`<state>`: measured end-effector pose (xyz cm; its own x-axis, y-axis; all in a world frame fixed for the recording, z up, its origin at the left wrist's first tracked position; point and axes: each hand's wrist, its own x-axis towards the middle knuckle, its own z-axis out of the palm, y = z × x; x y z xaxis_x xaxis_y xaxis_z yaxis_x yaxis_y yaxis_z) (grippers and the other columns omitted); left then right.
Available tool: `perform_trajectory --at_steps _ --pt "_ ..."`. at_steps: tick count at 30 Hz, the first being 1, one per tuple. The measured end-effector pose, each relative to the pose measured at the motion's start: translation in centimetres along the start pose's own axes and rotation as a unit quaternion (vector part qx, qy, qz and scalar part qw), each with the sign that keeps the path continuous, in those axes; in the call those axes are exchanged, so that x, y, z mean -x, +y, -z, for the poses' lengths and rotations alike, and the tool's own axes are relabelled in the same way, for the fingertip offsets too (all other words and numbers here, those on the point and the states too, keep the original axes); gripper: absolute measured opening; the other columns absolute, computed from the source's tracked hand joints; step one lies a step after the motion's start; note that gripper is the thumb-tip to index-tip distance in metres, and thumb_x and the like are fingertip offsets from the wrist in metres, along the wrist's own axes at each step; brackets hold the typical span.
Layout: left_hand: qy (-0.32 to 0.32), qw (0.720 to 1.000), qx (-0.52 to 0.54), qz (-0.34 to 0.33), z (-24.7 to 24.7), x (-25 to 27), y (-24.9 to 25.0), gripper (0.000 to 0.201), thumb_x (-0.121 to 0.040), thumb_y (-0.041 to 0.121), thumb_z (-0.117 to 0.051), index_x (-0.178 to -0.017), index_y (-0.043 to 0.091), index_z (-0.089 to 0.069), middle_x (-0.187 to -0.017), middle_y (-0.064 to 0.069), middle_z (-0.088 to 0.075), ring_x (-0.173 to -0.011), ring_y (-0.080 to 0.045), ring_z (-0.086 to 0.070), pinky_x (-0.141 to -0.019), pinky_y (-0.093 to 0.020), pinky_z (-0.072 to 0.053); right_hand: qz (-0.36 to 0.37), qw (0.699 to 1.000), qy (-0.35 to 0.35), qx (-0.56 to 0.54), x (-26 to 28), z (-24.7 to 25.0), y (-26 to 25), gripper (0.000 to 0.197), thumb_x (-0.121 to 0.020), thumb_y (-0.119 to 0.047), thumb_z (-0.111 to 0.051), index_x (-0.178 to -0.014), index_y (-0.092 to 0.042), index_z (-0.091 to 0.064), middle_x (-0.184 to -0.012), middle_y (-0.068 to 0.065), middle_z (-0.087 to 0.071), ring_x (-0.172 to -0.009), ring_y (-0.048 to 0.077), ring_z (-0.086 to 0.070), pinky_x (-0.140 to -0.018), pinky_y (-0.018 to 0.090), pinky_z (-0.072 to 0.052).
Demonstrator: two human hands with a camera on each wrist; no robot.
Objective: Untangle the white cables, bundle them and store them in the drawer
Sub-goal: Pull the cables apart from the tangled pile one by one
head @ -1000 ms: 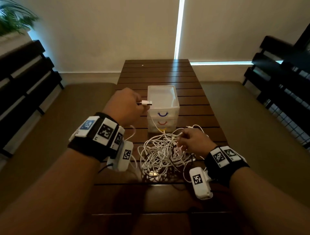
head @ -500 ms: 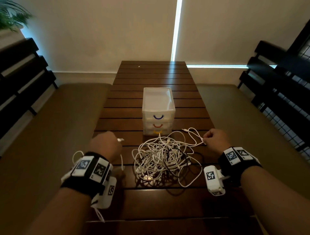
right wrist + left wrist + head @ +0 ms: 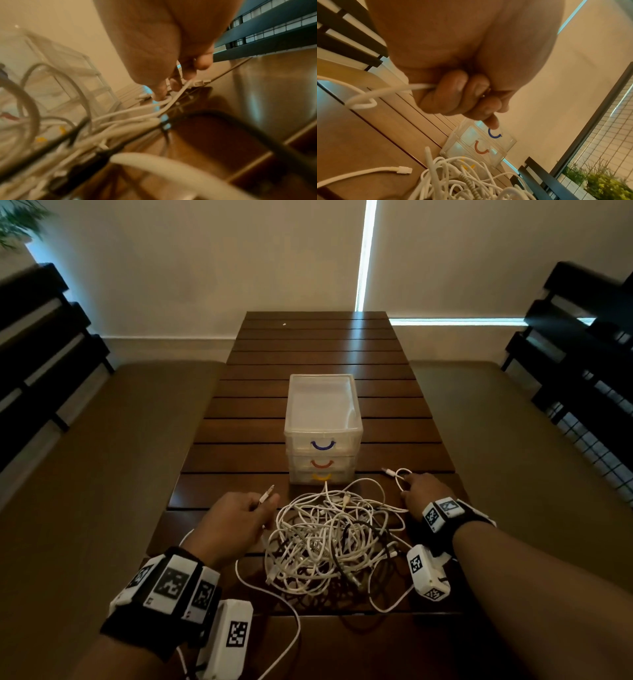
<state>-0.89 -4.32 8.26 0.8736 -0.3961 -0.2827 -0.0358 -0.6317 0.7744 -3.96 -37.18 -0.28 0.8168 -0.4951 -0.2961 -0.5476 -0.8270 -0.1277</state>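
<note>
A tangle of white cables [image 3: 329, 542] lies on the wooden table [image 3: 318, 350], just in front of a clear three-drawer unit [image 3: 323, 436] with blue, red and yellow handles; all drawers look closed. My left hand [image 3: 263, 505] sits at the tangle's left and grips one white cable [image 3: 385, 92], whose plug [image 3: 268, 494] pokes out past the fingers [image 3: 453, 92]. My right hand [image 3: 406, 486] rests at the tangle's far right and pinches a looped cable end [image 3: 178, 93] close to its connector [image 3: 200, 82].
A black cable [image 3: 346, 532] runs through the tangle. One loose plug [image 3: 404, 169] lies on the table near my left wrist. Cushioned benches [image 3: 102, 474] with dark slatted backs flank the table. Bare table stretches behind the drawer unit.
My left hand came down from beside the drawer unit's top with its cable to the tangle's left. My right hand left the tangle and drew a cable end out to the right.
</note>
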Motion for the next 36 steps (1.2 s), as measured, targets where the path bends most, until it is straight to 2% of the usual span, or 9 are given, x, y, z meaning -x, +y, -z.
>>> perform_trajectory --at_steps 3,7,13,17,20,26,29,32,36 --pt "0.0 0.999 0.052 0.014 -0.3 -0.4 0.1 0.038 -0.096 0.036 -0.05 -0.07 0.012 -0.064 -0.047 0.006 -0.047 -0.042 -0.011 -0.037 -0.047 -0.025 -0.03 -0.003 0.999 0.004 0.032 0.0 0.2 -0.4 0.014 -0.095 -0.021 -0.053 -0.102 -0.01 -0.06 -0.11 0.013 -0.065 -0.098 0.03 -0.063 -0.073 0.034 -0.048" --pt "-0.035 0.988 0.143 0.037 -0.8 -0.7 0.6 0.026 -0.098 0.024 -0.05 -0.083 0.01 -0.067 -0.057 -0.002 -0.047 -0.047 -0.013 -0.038 -0.048 -0.024 -0.029 -0.015 0.998 0.005 -0.064 1.6 2.5 -1.1 0.027 -0.092 -0.035 -0.058 -0.083 -0.01 -0.062 -0.089 0.009 -0.067 -0.083 0.027 -0.063 -0.069 0.033 -0.049" --pt "-0.043 0.956 0.288 0.033 -1.9 0.5 3.3 0.029 -0.099 0.023 -0.048 -0.084 0.004 -0.064 -0.057 -0.004 -0.038 -0.042 -0.01 -0.032 -0.04 -0.02 -0.026 0.106 0.953 0.079 -0.274 8.9 8.1 -4.2 0.019 -0.086 -0.029 -0.071 -0.076 -0.015 -0.063 -0.073 0.0 -0.068 -0.065 0.014 -0.064 -0.064 0.034 -0.054" --pt "-0.051 0.933 0.356 0.026 -2.5 1.8 5.1 0.027 -0.099 0.021 -0.049 -0.095 0.004 -0.07 -0.053 0.002 -0.054 -0.039 -0.006 -0.042 -0.043 -0.02 -0.033 0.17 0.929 0.08 -0.319 14.6 8.3 -8.0 0.018 -0.08 -0.029 -0.076 -0.071 -0.023 -0.062 -0.066 -0.005 -0.067 -0.058 0.003 -0.061 -0.054 0.017 -0.046" --pt "-0.052 0.921 0.386 0.0 -2.7 2.9 5.9 0.029 -0.098 0.022 -0.05 -0.106 0.0 -0.067 -0.062 -0.001 -0.062 -0.038 -0.002 -0.046 -0.04 -0.017 -0.036 0.171 0.914 0.087 -0.357 16.3 6.8 -10.3 0.02 -0.079 -0.026 -0.078 -0.068 -0.023 -0.062 -0.068 -0.004 -0.068 -0.063 0.007 -0.063 -0.058 0.022 -0.049" --pt "-0.032 0.911 0.411 -0.026 -2.6 3.7 5.2 0.031 -0.097 0.029 -0.052 -0.102 0.003 -0.069 -0.089 -0.017 -0.07 -0.07 -0.019 -0.063 -0.062 -0.028 -0.05 0.195 0.888 0.086 -0.407 17.0 5.9 -12.7 0.035 -0.081 -0.013 -0.074 -0.053 -0.025 -0.057 -0.062 -0.009 -0.064 -0.054 -0.007 -0.059 -0.052 0.006 -0.042" --pt "0.02 0.908 0.419 -0.009 -2.4 3.7 5.6 0.035 -0.099 0.029 -0.048 -0.079 0.004 -0.063 -0.069 -0.014 -0.066 -0.059 -0.018 -0.061 -0.058 -0.027 -0.049 0.22 0.89 0.028 -0.399 17.0 5.9 -13.1 0.021 -0.078 -0.016 -0.078 -0.072 -0.02 -0.058 -0.074 0.005 -0.068 -0.061 0.012 -0.064 -0.056 0.024 -0.049" --pt "0.067 0.889 0.452 0.021 -1.3 3.7 5.8 0.041 -0.101 0.033 -0.042 -0.07 0.009 -0.055 -0.055 -0.004 -0.056 -0.043 -0.013 -0.051 -0.044 -0.021 -0.041 0.256 0.897 -0.035 -0.359 17.3 5.3 -12.6 0.023 -0.081 -0.017 -0.075 -0.089 -0.017 -0.054 -0.088 0.008 -0.065 -0.067 0.018 -0.064 -0.054 0.026 -0.053" --pt "0.093 0.816 0.569 0.041 -0.1 3.7 6.5 0.041 -0.101 0.04 -0.038 -0.073 0.012 -0.048 -0.058 -0.002 -0.047 -0.054 -0.018 -0.052 -0.061 -0.033 -0.048 0.273 0.914 -0.044 -0.298 16.7 5.2 -11.8 0.011 -0.089 -0.019 -0.067 -0.085 -0.021 -0.057 -0.085 -0.003 -0.064 -0.07 0.014 -0.062 -0.059 0.027 -0.053"
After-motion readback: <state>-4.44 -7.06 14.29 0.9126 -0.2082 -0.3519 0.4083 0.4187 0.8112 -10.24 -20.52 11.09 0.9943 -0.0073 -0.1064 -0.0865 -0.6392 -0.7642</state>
